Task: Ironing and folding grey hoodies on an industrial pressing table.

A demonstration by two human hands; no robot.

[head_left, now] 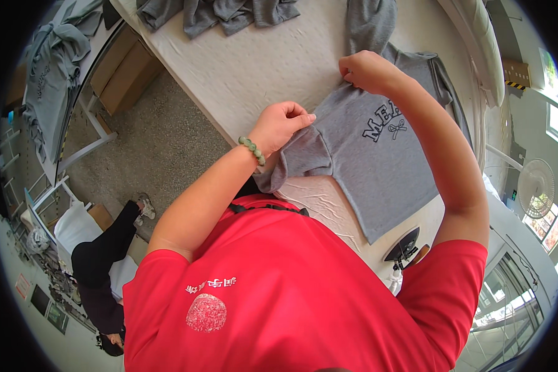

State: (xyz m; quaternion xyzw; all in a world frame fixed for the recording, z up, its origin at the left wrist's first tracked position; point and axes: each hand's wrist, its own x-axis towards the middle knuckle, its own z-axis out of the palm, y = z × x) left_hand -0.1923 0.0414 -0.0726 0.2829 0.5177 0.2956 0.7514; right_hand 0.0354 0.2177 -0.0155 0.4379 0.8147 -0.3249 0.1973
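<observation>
A grey sweatshirt (384,180) with dark lettering and a small bow print lies spread on the cream padded table (254,68). My left hand (278,129), a green beaded bracelet (252,150) at its wrist, pinches the garment's edge near the top of the closer sleeve (307,155). Farther up that same edge, the fingers of my right hand (371,71) are closed on the fabric. Beyond it, more grey fabric (371,25) stretches toward the far side; whether it belongs to this sweatshirt is hard to tell.
Several grey garment pieces (229,15) lie at the table's far edge. An iron (403,245) stands by my right elbow. On the left are a cardboard box (127,77), another table with a grey garment (53,80), and a person in dark clothes (96,266). A fan (536,189) stands right.
</observation>
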